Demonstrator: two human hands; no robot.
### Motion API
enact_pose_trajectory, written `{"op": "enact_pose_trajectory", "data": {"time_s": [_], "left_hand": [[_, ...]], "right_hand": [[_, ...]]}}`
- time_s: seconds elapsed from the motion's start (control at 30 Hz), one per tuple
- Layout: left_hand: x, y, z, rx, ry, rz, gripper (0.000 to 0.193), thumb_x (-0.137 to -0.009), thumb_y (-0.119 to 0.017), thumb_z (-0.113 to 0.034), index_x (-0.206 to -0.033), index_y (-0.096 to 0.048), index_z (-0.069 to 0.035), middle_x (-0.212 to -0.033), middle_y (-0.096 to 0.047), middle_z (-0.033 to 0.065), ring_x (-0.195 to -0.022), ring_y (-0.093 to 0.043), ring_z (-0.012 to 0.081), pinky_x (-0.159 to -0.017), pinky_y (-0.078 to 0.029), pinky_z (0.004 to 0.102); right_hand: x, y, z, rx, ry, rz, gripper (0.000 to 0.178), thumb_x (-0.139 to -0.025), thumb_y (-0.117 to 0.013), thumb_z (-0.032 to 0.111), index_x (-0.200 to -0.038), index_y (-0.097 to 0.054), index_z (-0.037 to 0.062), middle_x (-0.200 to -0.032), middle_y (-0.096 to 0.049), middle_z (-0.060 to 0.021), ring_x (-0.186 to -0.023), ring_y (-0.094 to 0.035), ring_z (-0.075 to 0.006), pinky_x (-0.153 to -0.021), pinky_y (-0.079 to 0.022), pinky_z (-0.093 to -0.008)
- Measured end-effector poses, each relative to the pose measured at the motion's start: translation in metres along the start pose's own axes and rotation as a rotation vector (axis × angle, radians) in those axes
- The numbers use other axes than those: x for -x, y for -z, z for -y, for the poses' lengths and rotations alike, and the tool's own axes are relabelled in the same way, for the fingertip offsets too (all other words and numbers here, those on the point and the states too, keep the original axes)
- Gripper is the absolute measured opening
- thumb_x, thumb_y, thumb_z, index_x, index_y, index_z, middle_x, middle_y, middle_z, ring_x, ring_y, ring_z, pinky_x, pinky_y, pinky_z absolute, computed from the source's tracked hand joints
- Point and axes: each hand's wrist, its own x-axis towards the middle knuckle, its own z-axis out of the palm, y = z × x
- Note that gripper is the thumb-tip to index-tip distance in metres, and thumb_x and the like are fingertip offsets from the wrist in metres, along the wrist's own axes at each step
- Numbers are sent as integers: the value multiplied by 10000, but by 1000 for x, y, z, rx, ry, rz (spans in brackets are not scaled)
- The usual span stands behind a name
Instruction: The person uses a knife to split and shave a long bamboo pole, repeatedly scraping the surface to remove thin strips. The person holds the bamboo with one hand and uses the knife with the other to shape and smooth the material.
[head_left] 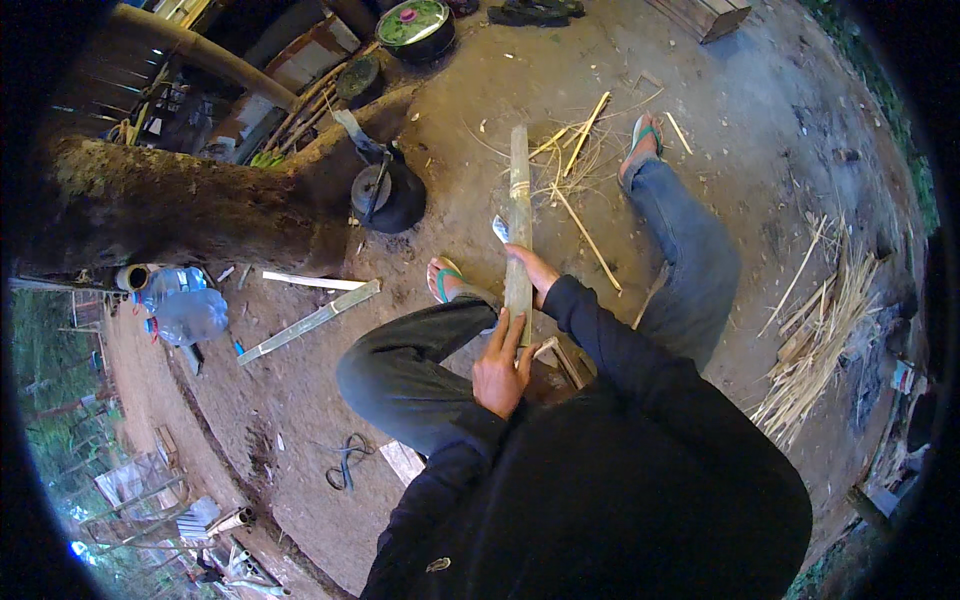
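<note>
A long, flat strip of split bamboo points away from me between my legs, with a pale band across it partway along. My left hand grips its near end, fingers laid over the top. Farther up, my right hand is closed against the strip's right edge. A small, shiny, whitish-blue end of a tool sticks out past its thumb on the strip's left side; the rest is hidden, so its kind is unclear. Below the strip, a wooden piece shows in part between my thighs.
Thin bamboo slivers lie scattered beyond my hands. A larger pile of strips is at right. At left are a blackened kettle, a thick log-like ledge, plastic bottles and another bamboo piece. A lidded pot stands far back.
</note>
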Motion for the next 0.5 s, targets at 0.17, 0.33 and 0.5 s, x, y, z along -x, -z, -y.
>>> {"op": "enact_pose_trajectory", "data": {"time_s": [0.17,0.33,0.5], "left_hand": [[-28,14,24,-84,-181,-185,601,-651,-564,61,-1230,-553,-96,-1161,-572,227,-939,-616,372,-766,-516,411],[-83,102,45,119,271,-414,244,-806,-567,-31,-1039,-638,-29,-865,-659,165,-766,-623,240,-686,-484,341],[-113,207,49,253,214,-477,224,-859,-605,-144,-998,-628,30,-867,-622,42,-780,-537,103,-708,-446,256]], "right_hand": [[13,-10,17,-106,11,215,551,-823,-530,603,-1095,-500,126,-951,-547,-76,-863,-535,-205,-724,-470,-412],[-6,20,23,163,223,46,653,-859,-434,634,-1239,-478,104,-1103,-574,-124,-961,-568,-236,-787,-473,-496],[-37,124,-25,1078,132,-512,741,-781,-612,490,-1283,-430,-23,-1182,-535,-269,-1109,-521,-372,-943,-430,-399]]}}
